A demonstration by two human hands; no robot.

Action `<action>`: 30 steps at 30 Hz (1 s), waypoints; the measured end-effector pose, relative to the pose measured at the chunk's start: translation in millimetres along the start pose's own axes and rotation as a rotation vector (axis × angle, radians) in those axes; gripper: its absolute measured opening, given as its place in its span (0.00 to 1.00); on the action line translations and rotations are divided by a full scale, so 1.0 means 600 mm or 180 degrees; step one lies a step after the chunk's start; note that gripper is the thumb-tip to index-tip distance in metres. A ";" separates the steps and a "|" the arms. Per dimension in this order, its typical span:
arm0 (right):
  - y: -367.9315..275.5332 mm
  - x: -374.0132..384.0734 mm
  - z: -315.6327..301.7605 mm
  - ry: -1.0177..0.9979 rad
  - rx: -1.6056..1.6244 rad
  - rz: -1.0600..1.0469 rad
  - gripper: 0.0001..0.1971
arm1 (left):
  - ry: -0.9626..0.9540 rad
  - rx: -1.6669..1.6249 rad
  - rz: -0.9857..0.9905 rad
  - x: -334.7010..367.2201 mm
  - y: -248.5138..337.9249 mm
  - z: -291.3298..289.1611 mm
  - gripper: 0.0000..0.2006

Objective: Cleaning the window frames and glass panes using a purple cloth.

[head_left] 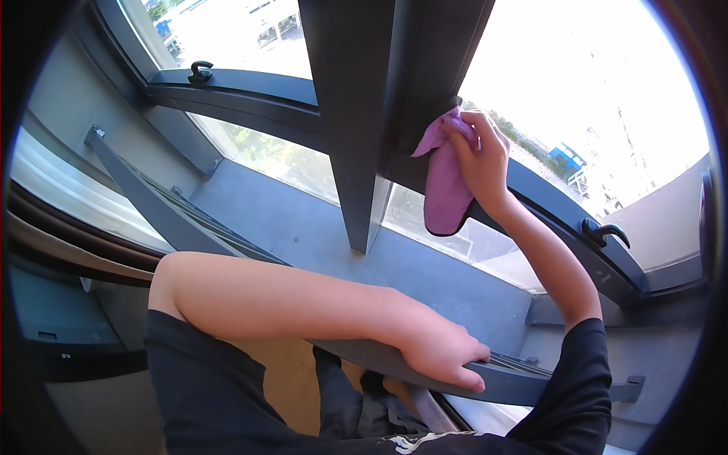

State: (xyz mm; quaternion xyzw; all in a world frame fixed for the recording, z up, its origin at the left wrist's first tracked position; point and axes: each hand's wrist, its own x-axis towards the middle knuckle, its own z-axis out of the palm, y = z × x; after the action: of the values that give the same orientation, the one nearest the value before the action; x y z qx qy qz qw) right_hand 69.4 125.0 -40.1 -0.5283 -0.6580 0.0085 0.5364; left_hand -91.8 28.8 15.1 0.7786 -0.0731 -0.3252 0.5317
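My right hand (pixel 485 155) pinches a purple cleaning cloth (pixel 449 182) between thumb and fingers. The cloth lies against the dark window frame (pixel 425 68), at the corner where the upright meets the crossbar, and its lower part hangs down over the crossbar. Lower down, my left hand (pixel 447 355) rests over the dark grey metal rail (pixel 508 381), its fingers bent around the top and its thumb on the near side. My left forearm crosses in front of me above the rail.
A black window handle (pixel 604 233) juts from the frame at right, and another handle (pixel 200 73) at upper left. Beyond the rail lies a grey-blue sill (pixel 303 216). Bright glass panes (pixel 584 83) show the outdoors. A white curtain (pixel 83 197) hangs at left.
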 end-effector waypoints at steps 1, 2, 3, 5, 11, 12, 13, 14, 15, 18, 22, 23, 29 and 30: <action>0.005 0.000 -0.003 -0.0082 -0.0228 -0.0469 0.08 | -0.0013 -0.0041 0.0042 0.000 -0.001 -0.001 0.32; 0.007 0.000 -0.006 -0.0165 -0.0458 -0.0939 0.09 | -0.0023 -0.0041 0.0043 0.001 -0.002 -0.002 0.32; 0.003 -0.009 -0.002 -0.0269 -0.0632 -0.1088 0.10 | -0.0008 -0.0033 0.0050 0.003 -0.003 -0.002 0.32; 0.000 -0.018 -0.003 -0.0413 -0.0945 -0.1024 0.09 | -0.0011 -0.0018 0.0058 0.007 -0.002 0.000 0.31; -0.009 -0.022 -0.006 -0.0656 -0.1332 -0.1383 0.08 | -0.0003 -0.0152 0.0064 0.009 -0.013 0.005 0.31; -0.009 -0.021 -0.009 -0.0667 -0.1240 -0.1532 0.08 | 0.0019 -0.0147 0.0075 0.010 -0.014 0.007 0.32; -0.009 -0.017 -0.011 -0.0641 -0.1249 -0.1530 0.08 | 0.0043 -0.0125 0.0076 0.007 -0.011 0.005 0.32; -0.009 -0.014 -0.012 -0.0617 -0.0693 -0.0797 0.08 | 0.0031 -0.0109 0.0059 0.005 -0.007 0.001 0.32; -0.010 -0.010 -0.013 -0.0585 -0.0128 -0.0067 0.08 | -0.0061 -0.0126 0.0008 0.003 -0.003 -0.003 0.32; -0.035 0.002 -0.009 -0.0167 -0.0126 -0.0077 0.08 | -0.0052 -0.0107 0.0014 0.011 -0.011 0.003 0.32; -0.013 -0.029 -0.005 -0.0806 -0.1542 -0.1005 0.09 | -0.0046 -0.0108 0.0001 0.009 -0.002 0.000 0.32; -0.009 -0.032 -0.010 -0.0797 -0.1550 -0.0969 0.09 | -0.0084 -0.0111 -0.0001 0.009 -0.001 -0.002 0.32; -0.002 -0.034 -0.140 -0.1523 -0.1657 -0.0410 0.07 | -0.0002 -0.0264 0.0196 0.005 -0.009 -0.004 0.33; 0.005 -0.043 -0.168 -0.1510 -0.1698 -0.0292 0.07 | -0.0009 -0.0192 0.0121 0.006 -0.003 -0.006 0.34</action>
State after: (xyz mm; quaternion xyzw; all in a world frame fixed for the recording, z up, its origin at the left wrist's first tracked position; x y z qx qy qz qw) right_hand 140.0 52.2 -17.1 -0.6030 -0.7663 -0.0652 0.2119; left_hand -87.5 30.7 13.1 0.7602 -0.0788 -0.3182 0.5609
